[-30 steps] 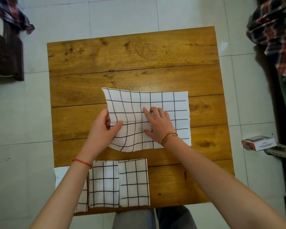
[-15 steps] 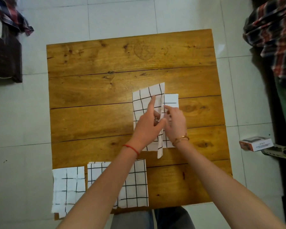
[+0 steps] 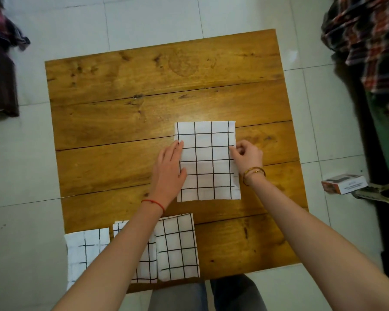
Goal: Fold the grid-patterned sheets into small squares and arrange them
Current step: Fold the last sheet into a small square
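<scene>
A white sheet with a black grid, folded in half into a tall rectangle, lies flat on the wooden table. My left hand rests flat with its fingers on the sheet's left edge. My right hand pinches the sheet's right edge between thumb and fingers. Three folded grid sheets lie in a row at the near left edge of the table: one at the far left, one in the middle partly hidden under my left forearm, and one on the right.
A small white and orange box lies on the tiled floor to the right of the table. Plaid cloth hangs at the upper right, and dark cloth lies at the upper left. My knees show below the table's near edge.
The wide sheet has been folded over from left to right into a half-width rectangle. My left hand went back to its left edge and my right hand to its right edge.
</scene>
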Motion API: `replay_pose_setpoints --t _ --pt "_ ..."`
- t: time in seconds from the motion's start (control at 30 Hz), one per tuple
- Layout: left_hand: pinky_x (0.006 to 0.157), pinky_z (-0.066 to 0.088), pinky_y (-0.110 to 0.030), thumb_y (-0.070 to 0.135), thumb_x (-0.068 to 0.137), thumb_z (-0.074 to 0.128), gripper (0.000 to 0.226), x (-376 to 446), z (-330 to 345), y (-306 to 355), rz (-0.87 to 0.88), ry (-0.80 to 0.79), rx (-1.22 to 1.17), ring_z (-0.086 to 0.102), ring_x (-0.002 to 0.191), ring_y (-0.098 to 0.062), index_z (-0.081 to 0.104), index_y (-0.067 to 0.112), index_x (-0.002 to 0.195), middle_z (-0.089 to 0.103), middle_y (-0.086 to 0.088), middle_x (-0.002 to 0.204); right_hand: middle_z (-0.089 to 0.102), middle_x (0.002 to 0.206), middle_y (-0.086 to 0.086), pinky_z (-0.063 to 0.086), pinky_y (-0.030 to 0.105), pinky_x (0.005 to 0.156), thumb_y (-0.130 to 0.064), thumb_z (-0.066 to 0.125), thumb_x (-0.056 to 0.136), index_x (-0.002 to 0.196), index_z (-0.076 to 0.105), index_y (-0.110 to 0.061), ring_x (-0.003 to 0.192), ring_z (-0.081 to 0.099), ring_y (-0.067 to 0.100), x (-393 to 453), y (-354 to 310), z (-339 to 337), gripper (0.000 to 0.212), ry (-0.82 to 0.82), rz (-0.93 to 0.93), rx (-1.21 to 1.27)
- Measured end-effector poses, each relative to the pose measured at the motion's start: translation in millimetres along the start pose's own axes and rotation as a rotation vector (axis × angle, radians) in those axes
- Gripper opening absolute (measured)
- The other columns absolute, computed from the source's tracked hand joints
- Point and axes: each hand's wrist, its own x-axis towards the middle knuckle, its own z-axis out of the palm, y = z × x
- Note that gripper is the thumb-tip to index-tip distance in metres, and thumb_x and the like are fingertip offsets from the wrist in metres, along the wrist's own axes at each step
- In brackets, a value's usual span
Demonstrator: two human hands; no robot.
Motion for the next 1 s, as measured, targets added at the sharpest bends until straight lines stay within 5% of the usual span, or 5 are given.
replay_pose_setpoints --t 0.27,0.4,0.6,0.73,1.0 --pt "0.116 0.009 -0.044 0.025 0.093 0.054 0.076 13 -5 -8 0.043 -0.032 0.247 0.001 0.148 -0.026 0.009 0.023 0.154 -0.002 0.005 0.162 0.054 0.073 -0.003 0.048 0.034 0.066 -0.030 0.059 0.089 0.094 0.051 -0.015 0.073 0.054 0.018 6 -9 -1 0.018 0.085 -0.027 -0.185" --pt "0.117 0.014 -0.050 0.024 0.090 0.056 0.081 26 -8 -6 0.074 -0.015 0.260 -0.001 0.148 -0.027 0.005 0.022 0.154 -0.002 0.004 0.162 0.054 0.101 0.005 0.044 0.035 0.080 -0.030 0.057 0.086 0.111 0.051 -0.010 0.093 0.049 0.022 4 -24 12 0.033 0.238 -0.387 -0.471" --pt "0.117 0.011 -0.057 0.034 0.091 0.058 0.088 46 -9 -11 0.078 -0.093 0.339 -0.008 0.148 -0.027 -0.002 0.021 0.154 -0.009 0.004 0.162 0.028 0.154 0.002 0.025 0.045 0.114 -0.028 0.052 0.090 0.149 0.024 -0.016 0.141 0.024 0.031 2 -51 50 0.066 -0.121 -0.692 -0.688" --pt "0.116 0.007 -0.060 0.044 0.091 0.056 0.092 52 -7 -19 0.073 -0.137 0.349 -0.014 0.147 -0.028 -0.008 0.022 0.153 -0.014 0.004 0.161 0.006 0.160 -0.002 0.010 0.049 0.118 -0.034 0.040 0.096 0.152 0.007 -0.017 0.146 0.004 0.030 4 -58 61 0.067 -0.199 -0.687 -0.833" --pt "0.116 0.004 -0.061 0.058 0.088 0.050 0.095 52 -4 -31 0.098 -0.108 0.383 -0.018 0.146 -0.027 -0.009 0.020 0.153 -0.017 0.005 0.160 0.002 0.160 -0.002 0.008 0.051 0.118 -0.036 0.039 0.096 0.152 0.003 -0.016 0.146 0.000 0.029 8 -60 67 0.070 -0.207 -0.659 -0.891"
